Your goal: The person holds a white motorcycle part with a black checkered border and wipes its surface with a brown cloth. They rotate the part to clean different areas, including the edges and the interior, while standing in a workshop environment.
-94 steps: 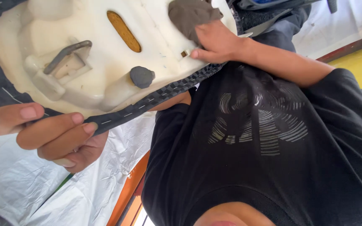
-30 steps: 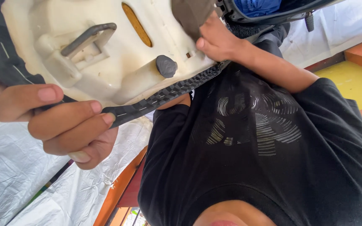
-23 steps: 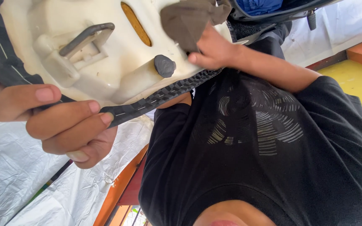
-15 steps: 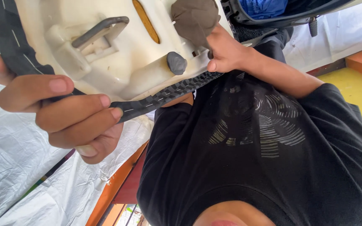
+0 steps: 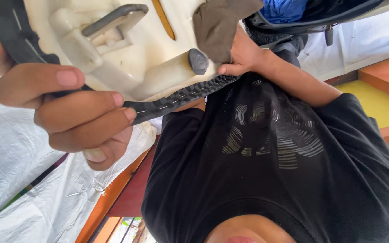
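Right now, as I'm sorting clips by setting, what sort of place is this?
Probably a makeshift repair or workshop spot: white plastic sheeting draped around, orange and yellow painted boards, and a cream moulded plastic panel with a grey-brown cloth on it.

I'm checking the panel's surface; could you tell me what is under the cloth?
The cloth, held by the right hand, lies on the cream panel, just above a dark knob. The patch of panel beneath the cloth is covered, so its state cannot be seen.

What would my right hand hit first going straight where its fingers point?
Likely the dark round cap on the cream panel, just past the brown cloth the right hand holds; depth is unclear.
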